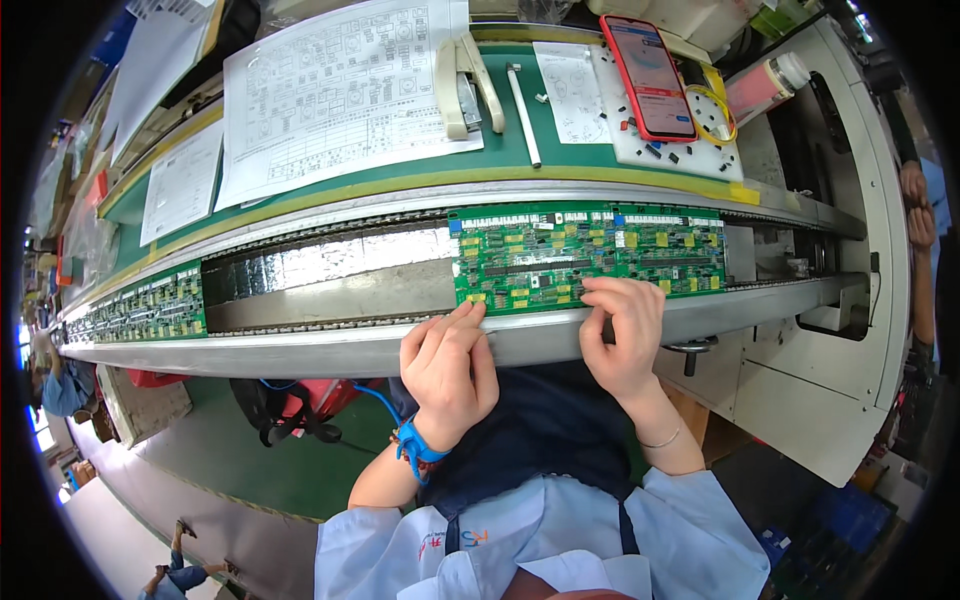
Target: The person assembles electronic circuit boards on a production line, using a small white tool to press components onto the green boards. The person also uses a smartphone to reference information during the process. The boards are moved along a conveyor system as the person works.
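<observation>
A long green circuit board (590,255), crowded with yellow, white and black components, lies on the conveyor between two metal rails. At its near left corner is my left hand (448,365), loosely bent over the front rail, fingertips by the board's edge and thumb apart from them. My right hand (625,335) reaches over the same rail farther right. Its fingertips touch the near edge of the board, with a gap between them and the thumb. No held part shows in either hand, though the undersides of the fingers are hidden.
Another populated board (150,308) sits farther left on the conveyor. Behind the far rail are printed drawings (340,100), a cream clamp (468,88), a white pen (523,115), a red phone (650,80) and a foam sheet (715,157) with loose components. A machine (800,370) stands right.
</observation>
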### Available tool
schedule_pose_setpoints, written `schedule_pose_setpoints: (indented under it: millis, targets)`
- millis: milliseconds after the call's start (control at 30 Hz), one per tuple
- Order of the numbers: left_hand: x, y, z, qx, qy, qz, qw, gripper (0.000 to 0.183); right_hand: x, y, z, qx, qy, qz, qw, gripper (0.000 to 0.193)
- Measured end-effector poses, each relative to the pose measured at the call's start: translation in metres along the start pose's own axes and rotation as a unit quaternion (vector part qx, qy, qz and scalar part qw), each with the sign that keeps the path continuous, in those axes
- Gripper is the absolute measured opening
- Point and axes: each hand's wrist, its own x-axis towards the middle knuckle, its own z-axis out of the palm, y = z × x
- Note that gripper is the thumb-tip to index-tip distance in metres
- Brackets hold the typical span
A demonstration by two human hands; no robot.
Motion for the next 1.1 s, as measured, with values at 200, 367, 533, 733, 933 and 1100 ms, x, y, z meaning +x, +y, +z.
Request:
schedule_pose_setpoints:
  millis: [200,367,533,733,933,1100]
  targets:
    - [0.0,0.002,0.0,0.006,0.003,0.001,1.0,0.016,-0.001,-0.002,0.002,-0.006,0.018,-0.011,1.0,0.021]
    - [0.002,0.008,0.0,0.001,-0.012,-0.004,1.0,0.022,-0.001,0.001,-0.002,0.003,0.017,-0.011,1.0,0.023]
    - [-0.001,0.003,-0.01,-0.076,0.059,-0.07,0.993,0.002,-0.001,-0.011,0.0,0.033,-0.023,-0.026,0.999,0.024]
    - [0.016,-0.034,-0.025,-0.132,0.119,-0.142,0.974,0.012,0.0,-0.061,0.033,0.066,-0.084,-0.158,0.982,0.024]
    - [0.015,-0.054,-0.031,-0.142,0.125,-0.168,0.967,0.016,0.006,-0.088,0.066,0.017,-0.139,-0.177,0.974,0.038]
    - [0.013,-0.055,-0.025,-0.125,0.139,-0.168,0.968,0.018,0.012,-0.084,0.065,-0.019,-0.145,-0.144,0.979,0.043]
